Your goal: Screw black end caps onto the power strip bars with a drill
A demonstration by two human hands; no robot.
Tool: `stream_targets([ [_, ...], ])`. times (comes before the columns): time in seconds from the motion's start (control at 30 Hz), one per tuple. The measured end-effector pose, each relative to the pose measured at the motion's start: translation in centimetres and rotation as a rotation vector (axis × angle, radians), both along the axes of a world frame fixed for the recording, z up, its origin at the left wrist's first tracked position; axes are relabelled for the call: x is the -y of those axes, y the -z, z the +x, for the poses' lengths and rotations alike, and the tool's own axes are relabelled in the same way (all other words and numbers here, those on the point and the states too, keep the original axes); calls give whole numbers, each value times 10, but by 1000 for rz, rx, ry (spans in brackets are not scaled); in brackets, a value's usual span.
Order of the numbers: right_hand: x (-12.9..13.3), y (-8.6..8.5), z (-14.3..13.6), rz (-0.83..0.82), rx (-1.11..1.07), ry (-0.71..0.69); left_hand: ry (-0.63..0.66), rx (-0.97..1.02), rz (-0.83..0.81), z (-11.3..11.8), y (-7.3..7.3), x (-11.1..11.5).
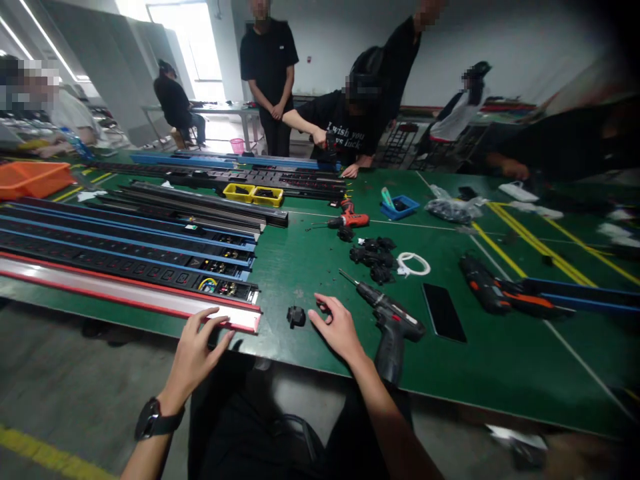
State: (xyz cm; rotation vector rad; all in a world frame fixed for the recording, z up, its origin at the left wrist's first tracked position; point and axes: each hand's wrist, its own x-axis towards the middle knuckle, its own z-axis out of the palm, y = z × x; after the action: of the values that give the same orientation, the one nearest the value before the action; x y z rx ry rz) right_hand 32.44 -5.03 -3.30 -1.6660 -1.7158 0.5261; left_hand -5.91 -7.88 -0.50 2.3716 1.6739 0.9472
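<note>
My left hand (195, 347), a dark watch on its wrist, has its fingers apart over the near end of a long red-edged metal channel (150, 292); whether the fingertips touch it I cannot tell. To the right, my right hand (337, 327) is open with fingers slightly curled, holding nothing. Just left of its thumb a small black plastic part (296, 317) lies on the green table. Beyond the red-edged channel are several long blue-edged power strips (200, 247) with wiring showing at their ends. A black cordless drill (393, 320) rests right of my right hand.
Black connectors (373, 257), a white cable coil (414, 263), a phone (444, 312) and a red drill (349, 220) lie on the table (310, 367). Yellow bins (253, 194) and an orange bin (35, 180) stand farther back. Across the table a person (350, 127) bends over long strips.
</note>
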Motion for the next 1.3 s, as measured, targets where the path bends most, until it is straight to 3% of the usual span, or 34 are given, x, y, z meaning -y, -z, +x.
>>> stream_targets([
  [0.13,12,12,-37,13,43,-194,-36,-38,-12,-20,5,8],
  [0.27,8,28,-58,36,141,-123,-89,-56,5,-19,9,11],
  [0.5,2,57,-53,117,130,-118,-102,-34,-5,-15,8,12],
  [0.7,4,54,-54,114,135,-101,-157,-110,-55,-12,1,20],
  [0.97,4,52,-54,114,133,-109,-134,-114,-46,-20,-2,33],
  [1.1,4,56,-53,100,137,-95,-129,-182,13,-20,7,38],
  [1.3,5,48,-54,97,140,-102,-87,-217,69,-30,34,36],
])
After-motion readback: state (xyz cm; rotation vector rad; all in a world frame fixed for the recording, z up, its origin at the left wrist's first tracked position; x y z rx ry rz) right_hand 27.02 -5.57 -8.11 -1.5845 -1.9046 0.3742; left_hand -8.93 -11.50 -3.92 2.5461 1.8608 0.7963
